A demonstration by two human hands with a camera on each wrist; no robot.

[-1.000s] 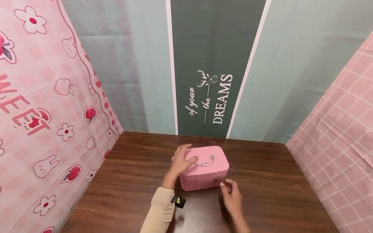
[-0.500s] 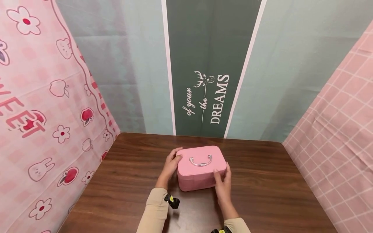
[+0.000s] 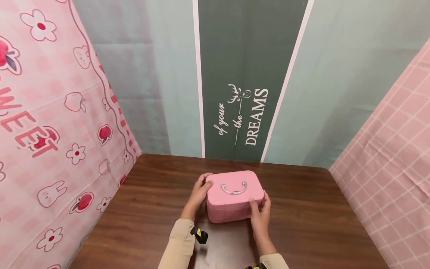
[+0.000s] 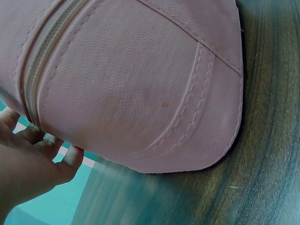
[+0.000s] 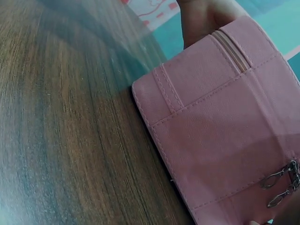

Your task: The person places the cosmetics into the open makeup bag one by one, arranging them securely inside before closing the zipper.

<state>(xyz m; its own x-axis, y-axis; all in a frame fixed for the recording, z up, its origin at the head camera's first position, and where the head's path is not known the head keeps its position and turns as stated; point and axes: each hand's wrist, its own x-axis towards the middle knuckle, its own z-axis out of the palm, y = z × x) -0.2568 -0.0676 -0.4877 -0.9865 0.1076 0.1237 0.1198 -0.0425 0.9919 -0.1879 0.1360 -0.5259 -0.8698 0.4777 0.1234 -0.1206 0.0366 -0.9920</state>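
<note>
A pink cosmetic case with a silver handle on its lid stands upright on the table. My left hand holds its left end, thumb at the lid's edge and fingers toward the back corner. Around the front right corner, my right hand grips the case, thumb on the front and fingers along the right side. A zipper runs along the case in the left wrist view, with the left hand's fingers beside it. Metal zipper pulls hang on the case in the right wrist view.
The brown wooden table extends on both sides of the case. A green printed cloth hangs behind it. Pink patterned cloths hang at the left and right.
My left hand has slid off the lid to the left end. The right hand has risen from the zipper pulls to the right corner. Within the last half second little has moved.
</note>
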